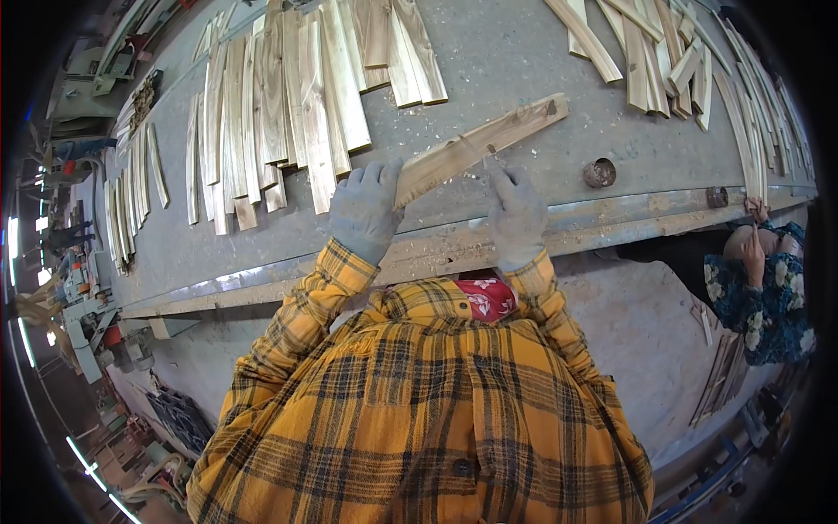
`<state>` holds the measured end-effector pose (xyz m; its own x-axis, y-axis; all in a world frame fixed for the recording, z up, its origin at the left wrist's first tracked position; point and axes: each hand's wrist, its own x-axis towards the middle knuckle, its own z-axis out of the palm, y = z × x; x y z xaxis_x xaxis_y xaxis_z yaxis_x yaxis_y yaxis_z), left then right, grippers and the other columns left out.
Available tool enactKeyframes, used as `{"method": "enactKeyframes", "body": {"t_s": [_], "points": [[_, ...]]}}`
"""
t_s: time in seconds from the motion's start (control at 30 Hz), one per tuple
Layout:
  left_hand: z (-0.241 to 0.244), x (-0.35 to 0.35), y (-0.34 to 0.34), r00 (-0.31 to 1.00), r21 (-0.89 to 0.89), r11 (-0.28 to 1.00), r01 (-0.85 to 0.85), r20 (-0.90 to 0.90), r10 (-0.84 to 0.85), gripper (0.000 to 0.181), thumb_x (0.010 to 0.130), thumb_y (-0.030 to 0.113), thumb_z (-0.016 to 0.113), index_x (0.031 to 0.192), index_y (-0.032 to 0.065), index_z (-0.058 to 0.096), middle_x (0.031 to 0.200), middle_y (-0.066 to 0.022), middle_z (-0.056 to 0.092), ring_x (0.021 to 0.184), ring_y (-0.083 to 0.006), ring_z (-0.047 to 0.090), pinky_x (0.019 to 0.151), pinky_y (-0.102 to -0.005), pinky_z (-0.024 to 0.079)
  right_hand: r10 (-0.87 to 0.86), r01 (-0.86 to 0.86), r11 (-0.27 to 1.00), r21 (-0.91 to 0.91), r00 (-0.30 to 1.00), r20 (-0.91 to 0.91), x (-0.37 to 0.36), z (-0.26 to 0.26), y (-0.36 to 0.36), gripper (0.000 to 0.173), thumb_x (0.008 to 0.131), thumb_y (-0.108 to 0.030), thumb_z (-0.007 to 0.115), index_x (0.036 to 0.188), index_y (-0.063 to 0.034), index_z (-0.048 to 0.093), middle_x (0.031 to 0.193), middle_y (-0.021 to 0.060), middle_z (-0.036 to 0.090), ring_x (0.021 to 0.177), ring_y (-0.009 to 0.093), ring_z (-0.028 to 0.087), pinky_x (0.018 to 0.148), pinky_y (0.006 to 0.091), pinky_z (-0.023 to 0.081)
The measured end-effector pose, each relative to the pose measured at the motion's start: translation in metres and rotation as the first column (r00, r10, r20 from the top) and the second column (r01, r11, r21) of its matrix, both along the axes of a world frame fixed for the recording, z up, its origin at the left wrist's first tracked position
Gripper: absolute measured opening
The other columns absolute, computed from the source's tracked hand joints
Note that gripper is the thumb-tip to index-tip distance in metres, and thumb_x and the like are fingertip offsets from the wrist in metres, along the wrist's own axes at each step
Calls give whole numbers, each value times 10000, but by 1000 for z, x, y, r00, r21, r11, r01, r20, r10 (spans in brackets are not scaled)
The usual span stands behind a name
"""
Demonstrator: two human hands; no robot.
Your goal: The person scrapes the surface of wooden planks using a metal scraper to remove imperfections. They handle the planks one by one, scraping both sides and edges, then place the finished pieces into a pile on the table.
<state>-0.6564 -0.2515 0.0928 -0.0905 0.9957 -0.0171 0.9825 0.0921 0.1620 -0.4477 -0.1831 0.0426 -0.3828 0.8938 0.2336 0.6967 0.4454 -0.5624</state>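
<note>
My left hand (pixel 368 208), in a grey glove, is closed round the near end of a wooden board (pixel 452 157) that slants up to the right over the grey worktable (pixel 432 229). Dark knots mark the board's far end and its lower edge. My right hand (pixel 517 206), gloved too, has its fingers drawn together just below the board, pinching a thin tool (pixel 473 145) whose tip lies over the board's face; what kind of tool it is I cannot tell. Small chips lie scattered around both hands.
Wooden slats (pixel 314 118) lie in rows at the upper left, with more slats (pixel 638 65) at the upper right. A round tin (pixel 600 173) and a smaller tin (pixel 717 196) stand near the table's front edge. A co-worker (pixel 759 281) in a floral sleeve is at the far right.
</note>
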Motion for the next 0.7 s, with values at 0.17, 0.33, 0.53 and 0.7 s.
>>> {"method": "enactKeyframes", "body": {"t_s": [0.17,0.33,0.53,0.7], "points": [[-11,-3,1,992,109,992,67,-118,-54,699,618,141,779,1256,147,494,1054,-40,570,921,-244,573,793,-381,475,60,-61,998,11,996,73,-6,14,9,352,808,-29,559,1143,-119,622,913,117,606,802,333,606,663,434,481],[-10,-2,15,960,-22,996,-83,266,86,628,659,192,763,1238,115,532,1064,-80,591,947,-293,594,822,-397,487,-115,-138,860,-492,886,-449,5,14,7,369,803,-32,595,1149,-152,639,874,107,619,766,313,611,654,401,483],[-4,13,33,948,-100,989,-112,288,137,616,689,247,744,1247,93,532,1063,-125,591,970,-322,603,833,-400,499,-51,39,995,-90,989,-141,11,-2,-11,385,795,-29,608,1146,-182,647,882,90,616,774,296,614,650,391,485],[-2,17,36,959,-119,988,-96,255,124,621,692,248,743,1253,95,525,1067,-131,587,973,-321,600,834,-401,497,20,-20,1000,9,997,70,7,5,-15,427,766,-25,594,1157,-195,620,942,87,607,804,306,610,665,412,488]]}}
